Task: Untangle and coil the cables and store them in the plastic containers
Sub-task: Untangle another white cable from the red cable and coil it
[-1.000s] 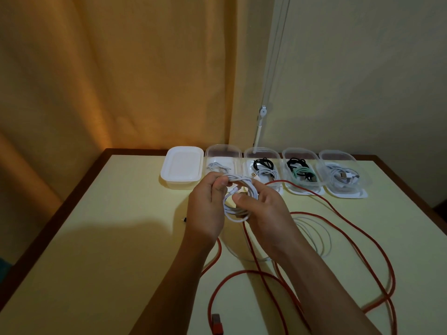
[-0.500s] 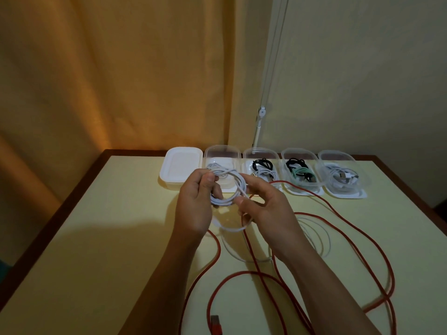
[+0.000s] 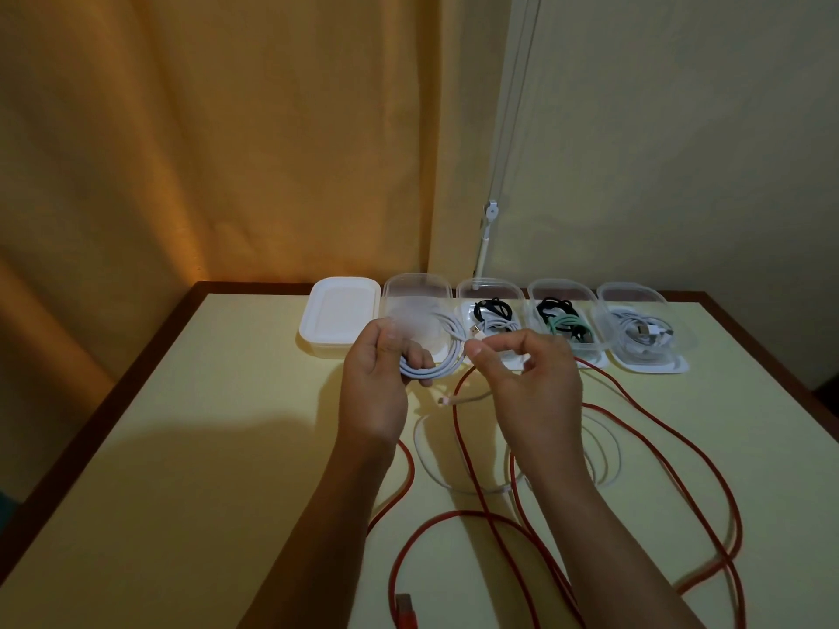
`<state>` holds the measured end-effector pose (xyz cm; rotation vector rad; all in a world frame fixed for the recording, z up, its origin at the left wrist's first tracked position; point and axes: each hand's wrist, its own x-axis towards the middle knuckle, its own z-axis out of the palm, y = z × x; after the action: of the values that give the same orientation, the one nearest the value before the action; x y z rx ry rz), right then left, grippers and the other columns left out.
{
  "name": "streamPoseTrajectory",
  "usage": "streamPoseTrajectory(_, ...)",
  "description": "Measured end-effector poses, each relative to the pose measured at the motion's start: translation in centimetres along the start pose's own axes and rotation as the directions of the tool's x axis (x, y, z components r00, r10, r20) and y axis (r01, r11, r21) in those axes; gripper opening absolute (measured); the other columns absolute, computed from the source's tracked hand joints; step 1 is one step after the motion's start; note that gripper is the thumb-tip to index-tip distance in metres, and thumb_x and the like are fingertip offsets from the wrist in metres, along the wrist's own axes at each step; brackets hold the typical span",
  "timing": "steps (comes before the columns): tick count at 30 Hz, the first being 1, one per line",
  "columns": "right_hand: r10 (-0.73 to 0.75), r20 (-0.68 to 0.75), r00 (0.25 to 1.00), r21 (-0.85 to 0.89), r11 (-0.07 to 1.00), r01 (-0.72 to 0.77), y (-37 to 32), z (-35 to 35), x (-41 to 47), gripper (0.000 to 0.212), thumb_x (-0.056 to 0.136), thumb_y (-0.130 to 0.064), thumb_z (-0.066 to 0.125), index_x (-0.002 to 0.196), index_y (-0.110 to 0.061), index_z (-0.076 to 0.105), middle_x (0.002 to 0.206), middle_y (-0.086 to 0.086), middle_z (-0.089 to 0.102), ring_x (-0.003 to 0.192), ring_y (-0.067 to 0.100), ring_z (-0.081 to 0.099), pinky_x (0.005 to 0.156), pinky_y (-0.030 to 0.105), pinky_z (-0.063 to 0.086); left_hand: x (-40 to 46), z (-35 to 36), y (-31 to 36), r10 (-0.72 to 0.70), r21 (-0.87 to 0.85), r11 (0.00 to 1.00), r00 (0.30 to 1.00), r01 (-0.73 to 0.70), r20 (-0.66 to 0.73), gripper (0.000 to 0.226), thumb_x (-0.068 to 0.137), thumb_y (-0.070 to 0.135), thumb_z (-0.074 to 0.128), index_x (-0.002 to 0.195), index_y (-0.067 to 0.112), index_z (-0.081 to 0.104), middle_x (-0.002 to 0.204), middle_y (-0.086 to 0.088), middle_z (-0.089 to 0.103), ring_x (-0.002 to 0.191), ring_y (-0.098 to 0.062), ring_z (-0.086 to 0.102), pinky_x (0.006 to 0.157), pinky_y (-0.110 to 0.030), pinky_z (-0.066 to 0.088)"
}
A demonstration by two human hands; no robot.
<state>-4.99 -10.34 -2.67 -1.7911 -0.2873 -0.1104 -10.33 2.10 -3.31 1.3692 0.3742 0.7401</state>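
Observation:
My left hand grips a coiled white cable just in front of an open clear container. My right hand hovers beside the coil with curled fingers, thumb and forefinger pinching the cable's end near its plug. A long red cable lies in loose loops across the yellow table, its red plug at the front edge. Another white cable lies looped under the red one.
At the back stands a row of containers: a closed white one at the left, then three open clear ones holding black and white, black and green and white cables. A curtain hangs behind.
Both hands have moved forward toward the containers with the white coil. My right hand has let go of the coil's side and now pinches only the cable's end.

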Motion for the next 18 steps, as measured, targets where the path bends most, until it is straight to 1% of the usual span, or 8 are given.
streamPoseTrajectory(3, -0.018, -0.059, 0.998, -0.01, 1.0, 0.018, -0.1, 0.0, -0.1, 0.007, 0.085, -0.034, 0.077, 0.092, -0.032, 0.077, 0.093, -0.015, 0.07, 0.083, -0.003, 0.062, 0.074, 0.019, 0.05, -0.4, 0.7, 0.0, 0.018, 0.009, 1.0, 1.0, -0.018, 0.0, 0.03, 0.107, 0.023, 0.032, 0.091, 0.008, 0.054, 0.067, -0.003, 0.057, 0.066, -0.013, 0.058, 0.066, -0.026, 0.053)
streamPoseTrajectory(5, -0.017, -0.056, 0.998, -0.012, 1.0, 0.016, -0.4, 0.2, -0.4, 0.012, 0.09, -0.031, 0.073, 0.099, -0.026, 0.079, 0.089, -0.015, 0.075, 0.084, -0.005, 0.067, 0.075, 0.013, 0.052, -0.6, 1.1, -0.1, 0.014, 0.011, 1.0, 1.0, -0.014, 0.003, 0.03, 0.107, 0.024, 0.033, 0.09, 0.012, 0.054, 0.068, -0.001, 0.06, 0.069, -0.014, 0.061, 0.072, -0.032, 0.055)
streamPoseTrajectory(7, -0.012, -0.037, 0.999, -0.008, 1.0, 0.011, -0.6, 0.5, -0.7, 0.015, 0.094, -0.03, 0.068, 0.103, -0.024, 0.079, 0.091, -0.017, 0.075, 0.086, -0.011, 0.065, 0.073, 0.004, 0.049, -0.6, 1.2, -0.3, 0.011, 0.029, 1.0, 1.0, -0.011, -0.014, 0.029, 0.106, 0.026, 0.034, 0.091, 0.017, 0.056, 0.071, 0.001, 0.063, 0.074, -0.015, 0.064, 0.08, -0.037, 0.056)
streamPoseTrajectory(10, 0.011, 0.0, 1.0, -0.01, 1.0, -0.011, -0.8, 1.0, -0.8, 0.025, 0.092, -0.036, 0.07, 0.114, -0.027, 0.075, 0.095, -0.02, 0.072, 0.087, -0.011, 0.063, 0.076, 0.012, 0.052, -0.7, 1.1, -0.4, 0.002, 0.059, 0.998, 1.0, -0.002, 0.003, 0.028, 0.106, 0.028, 0.036, 0.093, 0.02, 0.059, 0.078, 0.001, 0.069, 0.084, -0.016, 0.069, 0.086, -0.04, 0.057)
streamPoseTrajectory(12, 0.035, 0.005, 0.999, -0.009, 0.999, -0.035, -0.7, 1.1, -0.7, 0.034, 0.088, -0.036, 0.074, 0.121, -0.027, 0.071, 0.094, -0.021, 0.068, 0.087, -0.011, 0.062, 0.068, 0.01, 0.047, -0.9, 1.1, -0.4, -0.03, 0.059, 0.998, 0.999, 0.028, 0.033, 0.028, 0.105, 0.028, 0.037, 0.094, 0.017, 0.06, 0.085, 0.001, 0.071, 0.089, -0.015, 0.071, 0.087, -0.041, 0.058)
streamPoseTrajectory(14, 0.049, -0.013, 0.999, 0.011, 0.999, -0.049, -0.5, 0.9, -0.4, 0.032, 0.088, -0.03, 0.075, 0.119, -0.025, 0.071, 0.088, -0.021, 0.066, 0.082, -0.012, 0.062, 0.061, 0.006, 0.045, -1.0, 1.2, -0.6, -0.063, 0.039, 0.997, 0.996, 0.061, 0.059, 0.028, 0.106, 0.026, 0.038, 0.095, 0.014, 0.06, 0.088, -0.002, 0.072, 0.092, -0.019, 0.071, 0.09, -0.045, 0.057)
streamPoseTrajectory(16, 0.043, -0.019, 0.999, 0.03, 0.999, -0.042, -0.3, 0.7, -0.3, 0.026, 0.088, -0.025, 0.075, 0.114, -0.024, 0.072, 0.083, -0.018, 0.068, 0.082, -0.013, 0.061, 0.061, 0.003, 0.045, -0.9, 1.1, -0.8, -0.085, 0.034, 0.996, 0.994, 0.083, 0.071, 0.028, 0.106, 0.024, 0.038, 0.097, 0.013, 0.062, 0.092, -0.005, 0.073, 0.095, -0.022, 0.071, 0.092, -0.048, 0.056)
streamPoseTrajectory(18, 0.031, -0.006, 1.0, 0.04, 0.999, -0.03, -0.2, 0.6, -0.2, 0.025, 0.089, -0.022, 0.074, 0.113, -0.026, 0.072, 0.084, -0.016, 0.069, 0.083, -0.012, 0.061, 0.062, 0.003, 0.046, -0.7, 1.1, -0.9, -0.11, 0.063, 0.992, 0.991, 0.105, 0.074, 0.029, 0.106, 0.025, 0.039, 0.096, 0.014, 0.064, 0.095, -0.005, 0.074, 0.095, -0.021, 0.071, 0.09, -0.046, 0.056)
